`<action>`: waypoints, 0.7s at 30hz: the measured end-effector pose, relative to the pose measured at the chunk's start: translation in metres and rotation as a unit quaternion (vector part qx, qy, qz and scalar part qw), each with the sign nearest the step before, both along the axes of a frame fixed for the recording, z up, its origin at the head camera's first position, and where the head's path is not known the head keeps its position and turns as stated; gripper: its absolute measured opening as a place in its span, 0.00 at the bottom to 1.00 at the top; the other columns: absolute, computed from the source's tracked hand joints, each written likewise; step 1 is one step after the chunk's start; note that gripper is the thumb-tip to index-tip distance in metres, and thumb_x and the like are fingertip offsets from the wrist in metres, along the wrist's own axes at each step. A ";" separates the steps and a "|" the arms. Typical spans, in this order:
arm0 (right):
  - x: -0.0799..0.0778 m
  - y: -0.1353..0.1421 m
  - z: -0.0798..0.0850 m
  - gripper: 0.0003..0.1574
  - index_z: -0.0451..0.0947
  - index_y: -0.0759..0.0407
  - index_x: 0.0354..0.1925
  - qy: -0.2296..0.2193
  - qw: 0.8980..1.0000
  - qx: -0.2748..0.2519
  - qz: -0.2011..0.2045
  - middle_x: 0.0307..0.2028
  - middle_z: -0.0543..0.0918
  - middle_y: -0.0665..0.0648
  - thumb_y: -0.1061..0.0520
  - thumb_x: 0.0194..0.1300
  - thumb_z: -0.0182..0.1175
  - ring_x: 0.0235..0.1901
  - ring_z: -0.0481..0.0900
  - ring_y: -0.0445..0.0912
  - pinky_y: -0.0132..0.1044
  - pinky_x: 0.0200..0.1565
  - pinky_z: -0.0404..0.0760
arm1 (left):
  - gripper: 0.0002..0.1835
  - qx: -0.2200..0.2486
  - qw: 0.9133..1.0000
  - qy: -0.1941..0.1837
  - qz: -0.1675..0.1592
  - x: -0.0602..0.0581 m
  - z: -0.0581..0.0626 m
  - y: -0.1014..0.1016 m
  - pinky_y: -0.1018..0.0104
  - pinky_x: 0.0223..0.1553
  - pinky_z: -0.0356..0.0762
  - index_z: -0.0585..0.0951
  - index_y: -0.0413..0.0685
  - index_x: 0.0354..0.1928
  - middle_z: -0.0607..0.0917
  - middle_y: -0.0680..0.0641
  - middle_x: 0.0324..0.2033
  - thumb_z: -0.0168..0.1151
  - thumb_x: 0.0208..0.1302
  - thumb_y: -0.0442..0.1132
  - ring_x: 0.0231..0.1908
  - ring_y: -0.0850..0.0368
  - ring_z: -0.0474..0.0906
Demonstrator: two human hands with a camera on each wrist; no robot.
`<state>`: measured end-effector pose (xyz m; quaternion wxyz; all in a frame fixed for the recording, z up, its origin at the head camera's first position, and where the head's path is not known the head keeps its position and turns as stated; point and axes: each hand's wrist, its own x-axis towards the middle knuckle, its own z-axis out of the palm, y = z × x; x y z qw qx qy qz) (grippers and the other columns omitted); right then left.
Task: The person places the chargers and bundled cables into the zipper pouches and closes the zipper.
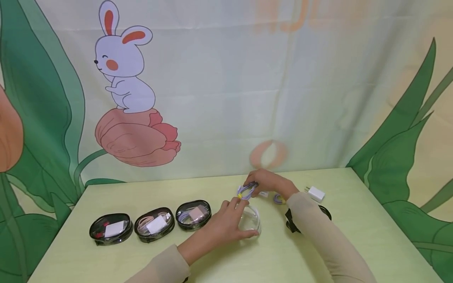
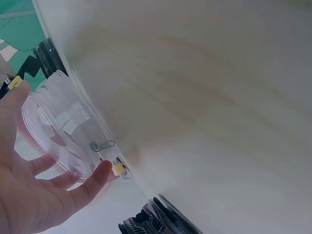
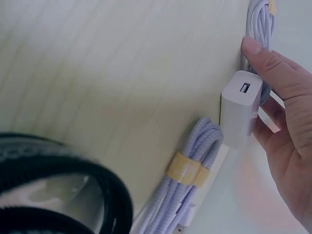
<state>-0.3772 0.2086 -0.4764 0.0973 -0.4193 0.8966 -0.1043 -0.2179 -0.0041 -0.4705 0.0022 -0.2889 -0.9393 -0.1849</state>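
My left hand [image 1: 221,221] grips a clear oval zip pouch [image 1: 257,225], fingers on its far side and thumb at the near edge. The left wrist view shows the transparent pouch [image 2: 63,124] with a zipper pull. Just beyond it, my right hand [image 1: 266,182] pinches a coiled lavender cable [image 3: 260,24] bound with a yellow tie. In the right wrist view, a white USB charger [image 3: 239,107] stands beside those fingers. A second lavender coil [image 3: 187,163] with a yellow band lies near the charger.
Three black-rimmed clear pouches [image 1: 111,228] with chargers and cables inside stand in a row at the left. Another white charger [image 1: 316,193] with prongs lies at the back right. Under the right forearm, a black-edged pouch [image 1: 292,222] is partly hidden. A printed curtain [image 1: 212,98] hangs behind the table.
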 end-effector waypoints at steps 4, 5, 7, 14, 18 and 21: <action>0.000 0.001 -0.002 0.25 0.86 0.58 0.52 0.006 1.000 -0.016 -0.006 0.48 0.86 0.55 0.55 0.56 0.77 0.49 0.82 0.47 0.39 0.53 0.80 | 0.44 -0.001 1.000 0.000 0.000 0.000 0.000 0.000 0.56 0.35 0.83 0.68 0.52 0.65 0.71 0.43 0.61 0.66 0.57 0.72 0.53 0.43 0.72; 0.000 0.001 -0.002 0.24 0.86 0.57 0.51 0.009 1.000 -0.019 -0.011 0.48 0.86 0.54 0.55 0.56 0.78 0.48 0.82 0.47 0.39 0.53 0.80 | 0.44 -0.001 1.000 -0.001 0.000 0.000 0.000 0.000 0.55 0.35 0.83 0.68 0.52 0.65 0.71 0.43 0.61 0.66 0.57 0.72 0.54 0.43 0.72; 0.000 0.001 -0.002 0.24 0.87 0.57 0.51 0.007 0.999 -0.026 -0.024 0.47 0.87 0.54 0.55 0.55 0.78 0.48 0.82 0.47 0.39 0.53 0.80 | 0.44 0.000 1.000 -0.002 0.000 -0.001 0.001 0.001 0.55 0.36 0.83 0.68 0.52 0.65 0.71 0.43 0.62 0.66 0.57 0.72 0.54 0.43 0.72; 0.002 0.000 0.000 0.26 0.86 0.56 0.53 -0.030 0.994 -0.061 -0.083 0.51 0.87 0.53 0.56 0.55 0.78 0.52 0.83 0.48 0.43 0.57 0.79 | 0.45 -0.004 1.000 -0.004 0.006 -0.003 0.001 0.002 0.53 0.39 0.84 0.69 0.51 0.67 0.71 0.43 0.63 0.66 0.57 0.73 0.55 0.42 0.72; 0.000 -0.002 0.001 0.26 0.86 0.54 0.53 -0.049 0.991 -0.077 -0.100 0.50 0.88 0.50 0.55 0.55 0.78 0.51 0.83 0.46 0.42 0.57 0.79 | 0.47 -0.009 1.000 -0.011 0.009 -0.004 -0.001 0.001 0.53 0.41 0.84 0.69 0.51 0.68 0.72 0.43 0.61 0.66 0.56 0.73 0.55 0.42 0.73; -0.002 -0.001 0.002 0.24 0.87 0.52 0.52 -0.060 0.988 -0.088 -0.111 0.47 0.88 0.47 0.53 0.56 0.78 0.49 0.84 0.44 0.42 0.55 0.80 | 0.47 -0.010 1.000 -0.016 0.013 -0.004 0.000 -0.001 0.52 0.42 0.84 0.69 0.51 0.68 0.72 0.44 0.60 0.66 0.56 0.73 0.55 0.42 0.73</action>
